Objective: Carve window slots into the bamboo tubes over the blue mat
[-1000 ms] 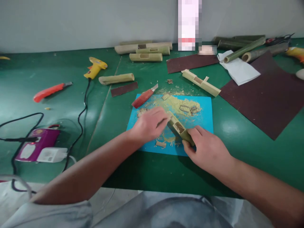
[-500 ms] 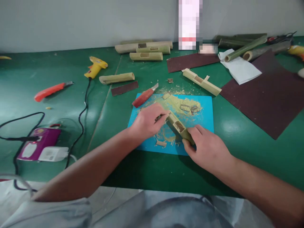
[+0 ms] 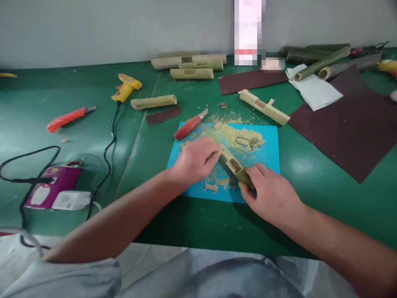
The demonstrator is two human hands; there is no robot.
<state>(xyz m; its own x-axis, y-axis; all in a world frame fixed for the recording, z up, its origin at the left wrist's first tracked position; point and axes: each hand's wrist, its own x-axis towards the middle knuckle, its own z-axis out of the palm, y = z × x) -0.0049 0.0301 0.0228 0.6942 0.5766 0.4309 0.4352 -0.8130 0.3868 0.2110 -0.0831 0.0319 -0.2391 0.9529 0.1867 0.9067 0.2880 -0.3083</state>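
A short bamboo tube (image 3: 233,163) with a rectangular opening cut in its side lies slantwise over a blue sheet (image 3: 270,157). My right hand (image 3: 269,191) is wrapped round its near end. At the far end, my left hand (image 3: 198,159) is closed in a pinch against the tube. Something small and dark shows between its fingers, but I cannot make out what it is. Pale bamboo dust (image 3: 231,136) and several cut chips cover parts of the sheet. Just beyond the left hand lies a red-handled carving knife (image 3: 188,127).
Left stand a yellow glue gun (image 3: 125,89), an orange utility knife (image 3: 68,119) and a purple power box (image 3: 56,188) with cables. Cut bamboo pieces (image 3: 192,74) lie at the back. Right are another notched bamboo piece (image 3: 263,108), white paper (image 3: 318,93) and dark brown sandpaper sheets (image 3: 347,136).
My left hand has shifted slightly at the tube's far end, its fingers still pinched. The right hand and the tube stay in place.
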